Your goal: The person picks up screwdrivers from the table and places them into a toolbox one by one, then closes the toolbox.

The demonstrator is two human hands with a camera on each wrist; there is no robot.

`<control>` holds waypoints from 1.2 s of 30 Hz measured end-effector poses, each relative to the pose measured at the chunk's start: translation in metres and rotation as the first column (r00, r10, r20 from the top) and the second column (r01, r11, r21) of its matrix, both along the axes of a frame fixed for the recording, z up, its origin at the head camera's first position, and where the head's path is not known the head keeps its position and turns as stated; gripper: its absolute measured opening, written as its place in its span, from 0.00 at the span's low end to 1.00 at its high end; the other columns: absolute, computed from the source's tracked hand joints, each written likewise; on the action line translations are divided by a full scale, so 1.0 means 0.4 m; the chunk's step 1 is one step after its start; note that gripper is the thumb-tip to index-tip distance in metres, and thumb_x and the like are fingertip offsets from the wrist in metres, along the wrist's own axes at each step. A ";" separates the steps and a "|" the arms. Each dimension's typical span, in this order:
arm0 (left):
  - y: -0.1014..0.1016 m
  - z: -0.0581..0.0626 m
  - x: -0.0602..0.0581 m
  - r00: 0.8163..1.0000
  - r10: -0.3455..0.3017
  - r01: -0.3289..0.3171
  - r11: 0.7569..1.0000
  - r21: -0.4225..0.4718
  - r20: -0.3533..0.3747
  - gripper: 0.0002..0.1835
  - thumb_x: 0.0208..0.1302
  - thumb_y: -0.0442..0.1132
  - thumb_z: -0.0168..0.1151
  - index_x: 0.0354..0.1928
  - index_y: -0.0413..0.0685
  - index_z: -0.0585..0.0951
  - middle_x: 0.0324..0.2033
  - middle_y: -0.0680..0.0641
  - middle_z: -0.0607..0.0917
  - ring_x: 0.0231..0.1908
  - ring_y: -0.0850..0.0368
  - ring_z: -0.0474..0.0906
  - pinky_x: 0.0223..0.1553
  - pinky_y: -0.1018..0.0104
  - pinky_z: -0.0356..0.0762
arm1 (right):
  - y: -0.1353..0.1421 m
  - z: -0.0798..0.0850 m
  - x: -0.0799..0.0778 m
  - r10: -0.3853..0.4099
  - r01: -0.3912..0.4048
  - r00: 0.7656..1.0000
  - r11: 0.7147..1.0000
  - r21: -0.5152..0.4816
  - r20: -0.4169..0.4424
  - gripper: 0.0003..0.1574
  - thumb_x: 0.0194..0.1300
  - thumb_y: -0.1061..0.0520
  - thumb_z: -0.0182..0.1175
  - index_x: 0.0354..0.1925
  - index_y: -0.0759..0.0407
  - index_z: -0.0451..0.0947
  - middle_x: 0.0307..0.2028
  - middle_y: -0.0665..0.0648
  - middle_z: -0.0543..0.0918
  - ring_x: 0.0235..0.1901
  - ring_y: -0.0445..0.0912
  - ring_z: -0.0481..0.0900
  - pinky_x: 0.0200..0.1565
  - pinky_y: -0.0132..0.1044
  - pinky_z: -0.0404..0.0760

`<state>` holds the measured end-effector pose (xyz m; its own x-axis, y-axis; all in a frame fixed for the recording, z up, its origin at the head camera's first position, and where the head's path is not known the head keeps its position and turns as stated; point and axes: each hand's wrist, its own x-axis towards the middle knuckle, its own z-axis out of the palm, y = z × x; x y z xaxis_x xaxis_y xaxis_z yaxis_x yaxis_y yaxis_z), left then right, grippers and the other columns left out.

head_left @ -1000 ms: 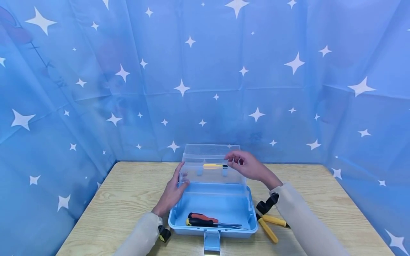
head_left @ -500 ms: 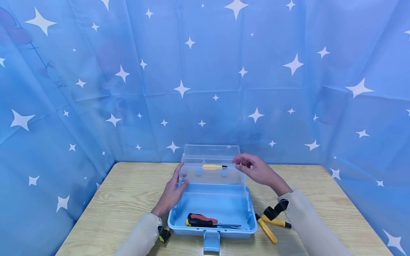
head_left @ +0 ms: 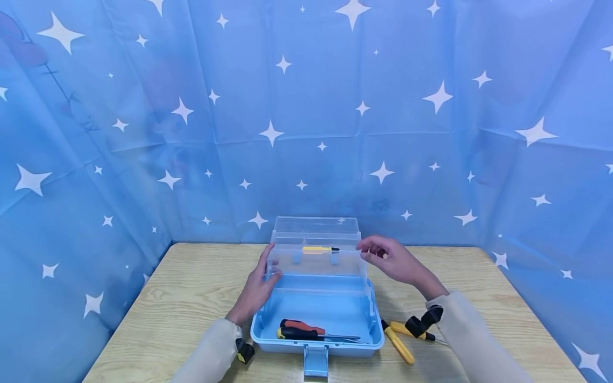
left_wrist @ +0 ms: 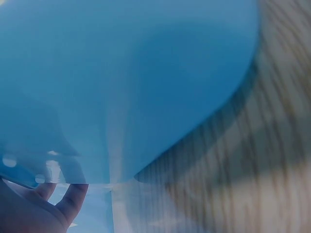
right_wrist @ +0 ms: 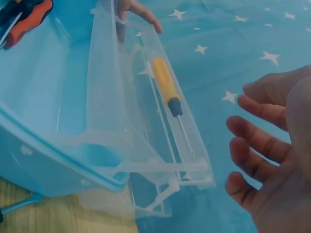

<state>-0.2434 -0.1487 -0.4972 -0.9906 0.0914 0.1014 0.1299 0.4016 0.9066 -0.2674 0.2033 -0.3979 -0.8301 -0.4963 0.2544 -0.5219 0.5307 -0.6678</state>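
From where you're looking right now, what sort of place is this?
Probably a small curtained-off tabletop workspace: blue star-patterned cloth hangs behind and on both sides of a wood-grain table, which bears an open toolbox. What lies beyond the cloth isn't visible.

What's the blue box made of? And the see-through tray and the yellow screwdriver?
The blue box seems to be plastic: smooth, slightly shiny, with rounded corners. The see-through tray is probably clear plastic: slightly cloudy, with pale edges. The yellow screwdriver has a smooth handle, likely plastic or maybe rubber; its thin, pale grey shaft looks like metal.
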 end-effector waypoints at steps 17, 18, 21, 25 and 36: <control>0.002 0.003 0.001 1.000 0.009 -0.009 1.000 0.003 0.013 0.36 0.74 0.53 0.53 0.74 0.87 0.47 0.67 0.45 0.71 0.68 0.42 0.67 0.64 0.34 0.66 | 0.055 -0.043 0.036 0.003 -0.004 0.998 1.000 0.016 0.061 0.12 0.72 0.56 0.58 0.51 0.58 0.79 0.37 0.50 0.80 0.34 0.42 0.75 0.34 0.34 0.78; 0.002 0.003 0.001 1.000 0.007 -0.007 1.000 0.003 0.010 0.36 0.74 0.53 0.53 0.74 0.86 0.47 0.67 0.44 0.71 0.68 0.41 0.67 0.64 0.34 0.65 | 0.058 -0.045 0.037 0.007 -0.009 0.998 1.000 0.019 0.067 0.12 0.72 0.56 0.58 0.51 0.58 0.79 0.37 0.49 0.80 0.34 0.42 0.74 0.35 0.34 0.77; 0.002 0.003 0.001 1.000 0.007 -0.007 1.000 0.004 0.009 0.36 0.74 0.53 0.53 0.74 0.87 0.47 0.67 0.44 0.71 0.68 0.42 0.67 0.65 0.34 0.65 | 0.068 -0.055 0.037 0.023 -0.025 0.997 0.999 0.026 0.077 0.13 0.72 0.57 0.58 0.52 0.58 0.79 0.37 0.49 0.80 0.34 0.42 0.74 0.35 0.33 0.77; 0.000 0.002 0.001 1.000 0.005 -0.005 1.000 0.001 0.003 0.36 0.74 0.53 0.53 0.74 0.86 0.47 0.67 0.44 0.71 0.67 0.42 0.68 0.64 0.34 0.66 | 0.082 -0.066 0.039 0.042 -0.045 0.995 0.999 0.029 0.095 0.12 0.72 0.56 0.57 0.52 0.56 0.79 0.38 0.50 0.80 0.35 0.42 0.75 0.35 0.34 0.77; -0.003 -0.002 0.000 1.000 -0.002 0.002 1.000 -0.002 -0.006 0.36 0.74 0.55 0.53 0.74 0.87 0.46 0.67 0.45 0.71 0.67 0.42 0.68 0.64 0.33 0.65 | 0.112 -0.098 0.050 0.066 -0.069 0.990 0.998 0.016 0.123 0.11 0.74 0.55 0.56 0.51 0.55 0.79 0.38 0.52 0.81 0.35 0.42 0.76 0.34 0.34 0.78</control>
